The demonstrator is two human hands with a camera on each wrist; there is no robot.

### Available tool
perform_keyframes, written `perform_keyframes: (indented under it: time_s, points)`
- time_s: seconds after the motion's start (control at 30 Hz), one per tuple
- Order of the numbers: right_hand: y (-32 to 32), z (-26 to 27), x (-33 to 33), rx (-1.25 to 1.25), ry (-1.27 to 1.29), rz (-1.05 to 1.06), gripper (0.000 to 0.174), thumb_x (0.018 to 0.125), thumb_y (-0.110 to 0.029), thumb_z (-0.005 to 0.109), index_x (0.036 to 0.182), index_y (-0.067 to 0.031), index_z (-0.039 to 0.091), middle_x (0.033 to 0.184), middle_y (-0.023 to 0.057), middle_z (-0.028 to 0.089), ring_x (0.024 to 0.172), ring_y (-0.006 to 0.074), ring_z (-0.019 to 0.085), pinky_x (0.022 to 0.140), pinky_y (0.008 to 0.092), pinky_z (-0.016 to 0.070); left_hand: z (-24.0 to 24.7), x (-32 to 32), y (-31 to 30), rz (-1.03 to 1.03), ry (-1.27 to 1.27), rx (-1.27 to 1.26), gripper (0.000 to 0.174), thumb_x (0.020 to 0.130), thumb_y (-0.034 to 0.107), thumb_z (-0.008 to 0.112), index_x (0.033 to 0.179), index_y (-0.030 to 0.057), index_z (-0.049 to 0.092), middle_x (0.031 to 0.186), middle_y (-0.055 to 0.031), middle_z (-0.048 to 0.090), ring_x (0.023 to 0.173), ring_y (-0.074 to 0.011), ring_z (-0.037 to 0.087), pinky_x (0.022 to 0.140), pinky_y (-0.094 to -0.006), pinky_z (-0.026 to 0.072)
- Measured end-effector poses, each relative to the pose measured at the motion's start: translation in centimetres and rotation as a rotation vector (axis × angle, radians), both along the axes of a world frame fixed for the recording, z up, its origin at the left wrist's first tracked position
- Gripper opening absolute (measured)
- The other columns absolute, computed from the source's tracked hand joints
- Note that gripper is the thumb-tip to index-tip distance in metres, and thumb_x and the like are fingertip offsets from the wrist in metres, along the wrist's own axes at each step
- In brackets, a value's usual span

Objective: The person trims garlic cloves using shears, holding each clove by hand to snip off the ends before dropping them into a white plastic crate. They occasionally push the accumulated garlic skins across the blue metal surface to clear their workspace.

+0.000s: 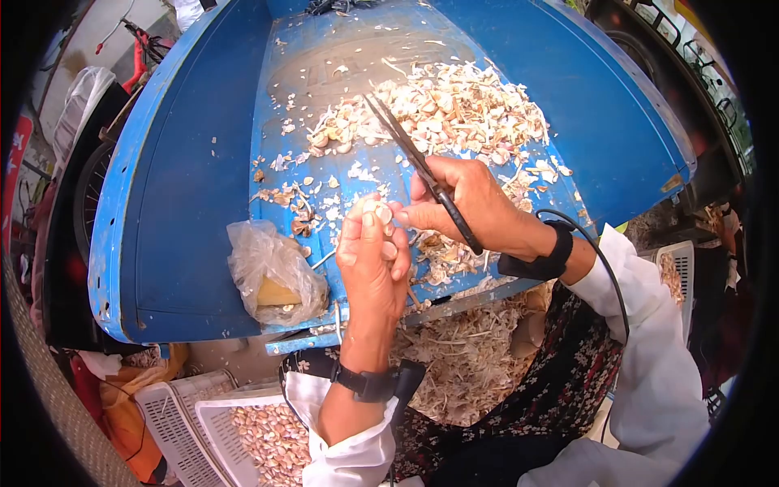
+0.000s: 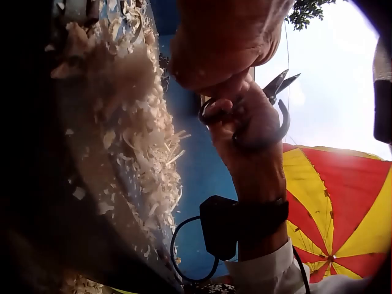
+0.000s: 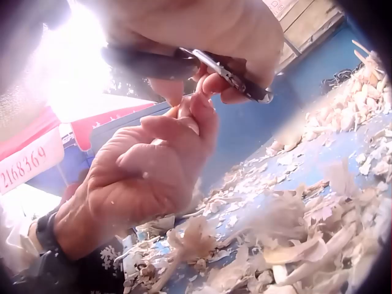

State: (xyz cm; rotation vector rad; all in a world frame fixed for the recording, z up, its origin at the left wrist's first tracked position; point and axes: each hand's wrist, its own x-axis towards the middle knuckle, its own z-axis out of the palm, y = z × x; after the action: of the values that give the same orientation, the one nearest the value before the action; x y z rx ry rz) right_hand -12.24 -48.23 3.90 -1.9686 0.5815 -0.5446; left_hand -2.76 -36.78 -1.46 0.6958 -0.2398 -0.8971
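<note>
My left hand (image 1: 372, 260), palm turned up, holds several pale garlic cloves (image 1: 378, 213) between its curled fingers and thumb. One more clove (image 1: 389, 251) lies against the palm. From the right, my right hand (image 1: 483, 203) meets it, its thumb and fingertip at the garlic. That same right hand grips dark metal scissors (image 1: 404, 144), whose blades point up and away over the garlic heap. In the left wrist view the scissors' looped handles (image 2: 260, 138) sit around the right hand's fingers. The right wrist view shows the left fingers (image 3: 171, 131) bent around the cloves.
A heap of garlic (image 1: 438, 109) and scattered skins lie on the blue cart bed (image 1: 187, 203). A clear plastic bag (image 1: 276, 268) sits at its near left corner. Below left stands a white basket (image 1: 213, 422) of cloves. Peelings (image 1: 454, 357) fill the lap area. A cable (image 1: 613, 276) trails along the right sleeve.
</note>
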Motion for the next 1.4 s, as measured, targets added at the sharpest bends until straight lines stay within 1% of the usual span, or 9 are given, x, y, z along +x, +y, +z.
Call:
perform_keyframes:
  time_s: [0.33, 0.57, 0.67, 0.8, 0.9, 1.0, 1.07, 1.13, 1.4]
  points:
    - [0.8, -3.2, 1.0, -0.523, -0.301, 0.084, 0.027, 0.07, -0.008, 0.071, 0.085, -0.0015, 0.049, 0.068, 0.0079, 0.052, 0.059, 0.0208, 0.056, 0.052, 0.0312, 0.0456, -2.7, 0.0, 0.3, -0.163, -0.041, 0.014, 0.023, 0.096, 0.02, 0.05, 0.106, -0.0005, 0.053, 0.082, -0.0024, 0.058, 0.043, -0.0027, 0.038, 0.034, -0.0165, 0.0231]
    - [0.0, -2.8, -0.1, -0.418, -0.331, 0.089, 0.026, 0.071, -0.007, 0.07, 0.085, -0.0018, 0.049, 0.067, 0.0082, 0.05, 0.058, 0.0219, 0.055, 0.05, 0.0323, 0.0421, -1.0, -0.5, -0.3, -0.242, -0.108, 0.079, 0.024, 0.095, 0.022, 0.052, 0.108, 0.0017, 0.048, 0.094, -0.0038, 0.057, 0.044, -0.0024, 0.04, 0.033, -0.0158, 0.0232]
    - [-0.1, -2.0, -1.1, -0.343, -0.286, 0.127, 0.026, 0.07, -0.006, 0.069, 0.077, -0.0014, 0.044, 0.066, 0.011, 0.05, 0.057, 0.028, 0.053, 0.051, 0.0341, 0.0428, -1.0, -1.1, -0.6, -0.296, -0.163, 0.055, 0.023, 0.097, 0.022, 0.045, 0.111, 0.0036, 0.043, 0.075, -0.0081, 0.058, 0.039, -0.0054, 0.04, 0.031, -0.0171, 0.0246]
    - [0.4, -1.3, -1.2, -0.442, -0.199, 0.155, 0.019, 0.072, -0.005, 0.069, 0.08, -0.0007, 0.052, 0.065, 0.0106, 0.052, 0.055, 0.0221, 0.054, 0.05, 0.0318, 0.0417, -1.7, -1.8, -0.5, -0.334, 0.008, 0.06, 0.025, 0.1, 0.032, 0.036, 0.111, 0.0106, 0.044, 0.062, -0.0003, 0.05, 0.039, -0.006, 0.038, 0.032, -0.0184, 0.0283]
    - [-0.3, -0.6, -1.7, -0.508, -0.129, 0.342, 0.018, 0.069, -0.002, 0.067, 0.084, 0.0003, 0.057, 0.069, 0.0112, 0.055, 0.058, 0.0212, 0.056, 0.054, 0.0307, 0.0419, -3.6, -2.1, -1.2, -0.239, 0.073, -0.022, 0.026, 0.096, 0.038, 0.048, 0.098, 0.0125, 0.049, 0.072, 0.0023, 0.052, 0.046, -0.0027, 0.044, 0.032, -0.0144, 0.0288]
    - [-5.8, -2.1, -2.0, -0.322, 0.027, -0.012, 0.01, 0.073, 0.001, 0.061, 0.082, 0.0005, 0.056, 0.073, 0.0076, 0.055, 0.067, 0.0144, 0.055, 0.062, 0.027, 0.0429, -2.5, -2.4, -1.6, -0.179, 0.139, 0.011, 0.028, 0.095, 0.038, 0.05, 0.091, 0.011, 0.045, 0.082, -0.0009, 0.053, 0.056, -0.0047, 0.053, 0.03, -0.0143, 0.0301]
    - [-2.1, 3.4, 2.1, -0.6, 0.013, -0.113, 0.011, 0.072, 0.002, 0.061, 0.082, 0.0009, 0.055, 0.07, 0.0093, 0.057, 0.064, 0.0156, 0.055, 0.059, 0.0298, 0.0431, -1.8, -2.3, -1.4, -0.165, 0.208, -0.013, 0.027, 0.095, 0.037, 0.051, 0.09, 0.0112, 0.045, 0.082, -0.0011, 0.053, 0.057, -0.0047, 0.053, 0.03, -0.014, 0.0306]
    - [13.3, 18.2, 10.5, -0.564, 0.005, -0.055, 0.011, 0.072, 0.003, 0.061, 0.082, 0.001, 0.056, 0.069, 0.0096, 0.057, 0.063, 0.0158, 0.055, 0.059, 0.0299, 0.0432, -2.9, -2.2, -2.2, -0.185, 0.179, -0.056, 0.028, 0.095, 0.038, 0.051, 0.088, 0.0115, 0.046, 0.083, -0.0011, 0.051, 0.058, -0.0043, 0.052, 0.03, -0.0146, 0.0296]
    - [13.0, 15.3, 14.1, -0.41, 0.102, 0.096, 0.012, 0.071, 0.003, 0.061, 0.081, 0.0016, 0.056, 0.066, 0.0105, 0.057, 0.062, 0.0164, 0.057, 0.057, 0.0305, 0.0435, -2.5, -2.1, -2.5, -0.16, 0.079, 0.15, 0.04, 0.091, 0.049, 0.052, 0.079, 0.0115, 0.045, 0.071, 0.0008, 0.049, 0.047, -0.0043, 0.046, 0.03, -0.0183, 0.0262]
